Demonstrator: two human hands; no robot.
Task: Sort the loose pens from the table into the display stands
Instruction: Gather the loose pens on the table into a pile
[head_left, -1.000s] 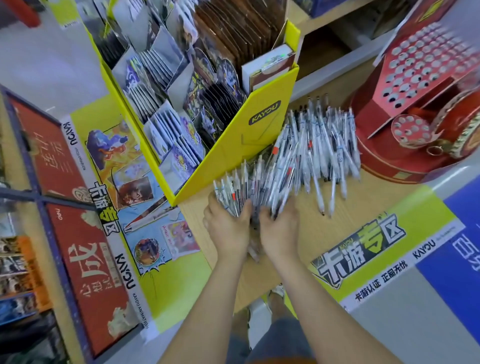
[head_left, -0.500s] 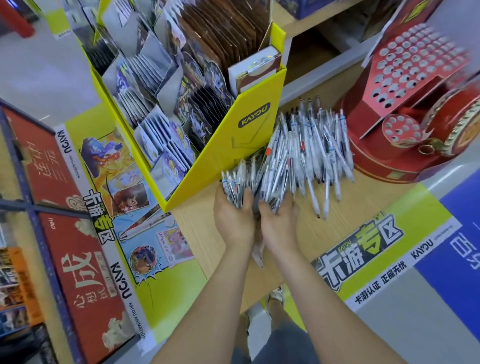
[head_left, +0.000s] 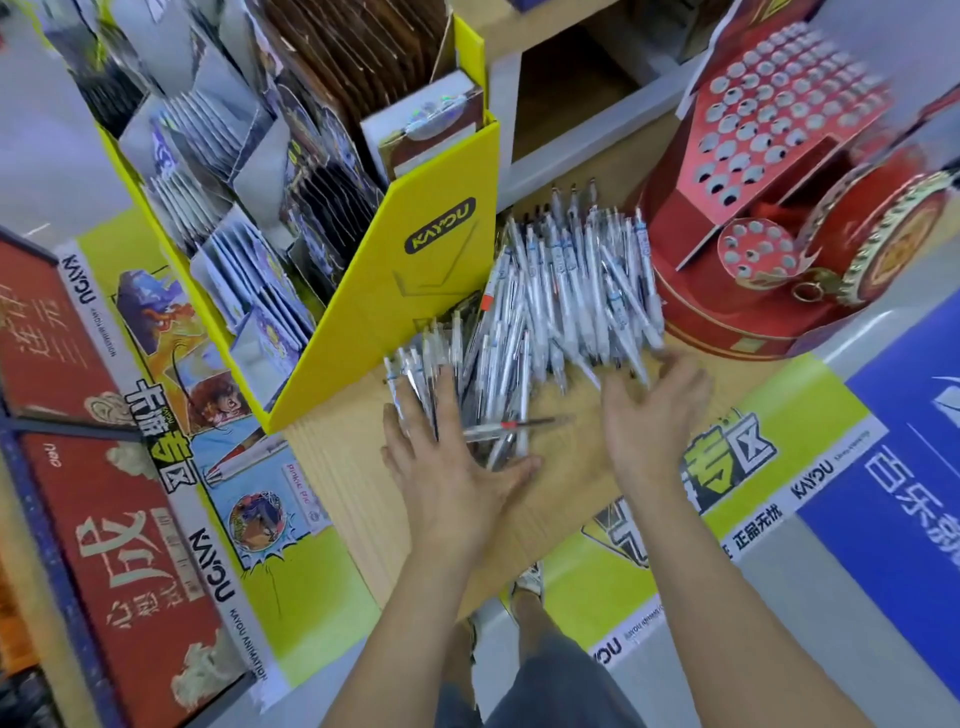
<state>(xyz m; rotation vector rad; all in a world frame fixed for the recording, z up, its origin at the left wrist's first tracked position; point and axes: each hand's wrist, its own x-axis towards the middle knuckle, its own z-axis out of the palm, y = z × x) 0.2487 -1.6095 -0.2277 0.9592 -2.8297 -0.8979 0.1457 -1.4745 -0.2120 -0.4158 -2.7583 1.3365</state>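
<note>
On the wooden bench (head_left: 561, 499), between yellow card rack (head_left: 426, 291) and red stand (head_left: 737, 312), the pens (head_left: 561, 291) lie heaped, unsorted; left hand (head_left: 447, 467) presses them, right hand (head_left: 654, 415) reaches, both grips wide, stand holes apparently empty.

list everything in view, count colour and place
pens: uncounted loose pile, mostly white, on table between the stands
crosswise pen: one, red-banded, pile's near end
yellow stand: one, yellow, left of pile
card packs: many, mixed colours, in yellow stand
red stand: one, red with round holes, right of pile
table: one, light wood, under everything
left hand: one, flat on pile's near left end
right hand: one, open, fingers spread, at pile's near right edge
</note>
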